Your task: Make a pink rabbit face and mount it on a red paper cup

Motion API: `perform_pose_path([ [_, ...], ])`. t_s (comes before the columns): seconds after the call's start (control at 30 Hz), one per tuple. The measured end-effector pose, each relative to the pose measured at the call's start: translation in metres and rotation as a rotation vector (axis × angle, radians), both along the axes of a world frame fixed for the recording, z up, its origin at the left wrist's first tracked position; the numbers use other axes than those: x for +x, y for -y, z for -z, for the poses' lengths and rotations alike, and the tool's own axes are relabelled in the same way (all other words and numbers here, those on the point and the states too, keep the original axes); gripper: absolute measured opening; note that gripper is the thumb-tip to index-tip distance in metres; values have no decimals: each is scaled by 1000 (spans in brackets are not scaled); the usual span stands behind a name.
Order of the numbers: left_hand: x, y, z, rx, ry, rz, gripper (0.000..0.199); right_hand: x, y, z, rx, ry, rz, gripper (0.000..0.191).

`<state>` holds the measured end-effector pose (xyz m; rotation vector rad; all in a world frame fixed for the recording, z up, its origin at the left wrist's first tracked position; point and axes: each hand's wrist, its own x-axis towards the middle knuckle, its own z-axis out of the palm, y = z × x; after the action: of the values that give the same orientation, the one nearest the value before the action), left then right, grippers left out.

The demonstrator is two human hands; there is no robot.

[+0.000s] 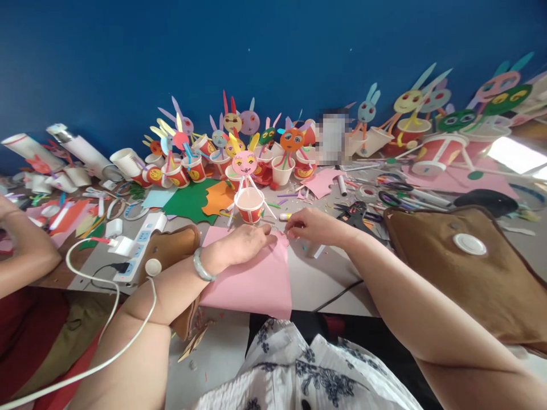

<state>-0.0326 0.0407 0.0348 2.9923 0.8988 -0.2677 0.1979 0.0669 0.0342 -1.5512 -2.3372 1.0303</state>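
Note:
A sheet of pink paper [252, 287] lies at the table's front edge. My left hand [245, 244] rests over it, fingers stretched to the right with a gap between them. To the right, my right hand [314, 225] is curled above the paper's upper right corner, fingertips pinched together; anything between them is too small to make out. Just behind my hands stands a red and white paper cup [249, 206] with a pink rabbit face [244, 163] above it and thin paper strips for limbs. A small glue stick [285, 216] lies beside my right fingertips.
More cup figures [293, 139] line the blue wall. A power strip [141, 247] with white cables and a brown pouch [171, 250] are on the left. Pliers [356, 213], scissors [391, 199] and a brown hot-water bag [427, 239] are on the right. Another person's arm [25, 250] is far left.

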Motion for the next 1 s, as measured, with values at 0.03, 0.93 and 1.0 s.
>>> perform_pose_path([
  [0.03,-1,0,1,-8,12,-4,32,1,0,-1,2,-30,18,19],
  [0.93,0,-7,-5,-480,422,69,12,-10,16,-8,142,-518,208,32],
  [1.0,-1,-4,-8,-446,310,115,24,-9,16,-8,150,-505,208,30],
])
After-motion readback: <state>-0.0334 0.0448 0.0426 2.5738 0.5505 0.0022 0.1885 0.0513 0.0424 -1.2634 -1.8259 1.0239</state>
